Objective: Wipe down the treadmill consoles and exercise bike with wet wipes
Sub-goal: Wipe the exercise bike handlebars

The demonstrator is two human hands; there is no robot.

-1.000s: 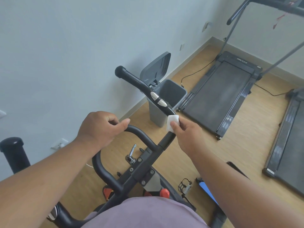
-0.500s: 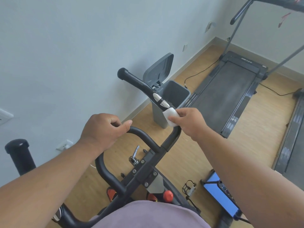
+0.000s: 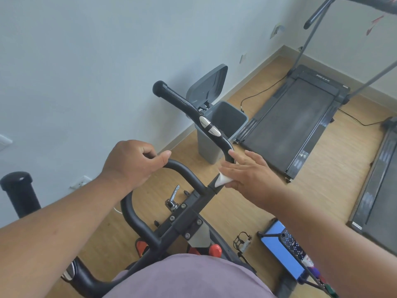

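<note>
I stand over the black exercise bike handlebar [image 3: 194, 114], whose right bar runs up and away with silver pulse sensors [image 3: 209, 126]. My left hand [image 3: 134, 163] grips the curved centre loop of the handlebar. My right hand [image 3: 247, 174] lies with straight fingers against the lower part of the right bar, pressing a white wet wipe [image 3: 222, 181] onto it near the clamp. Most of the wipe is hidden under the palm. The left bar's grip end [image 3: 17, 190] stands at the far left.
An open grey bin [image 3: 221, 130] with its lid up sits by the wall behind the bar. One treadmill [image 3: 296, 123] lies beyond it, another [image 3: 380, 186] at the right edge. A phone on a stand [image 3: 285, 248] sits on the wooden floor at lower right.
My right hand slid the wipe back down the right bar from just below the sensors toward the clamp, and its fingers straightened. My left hand kept its grip.
</note>
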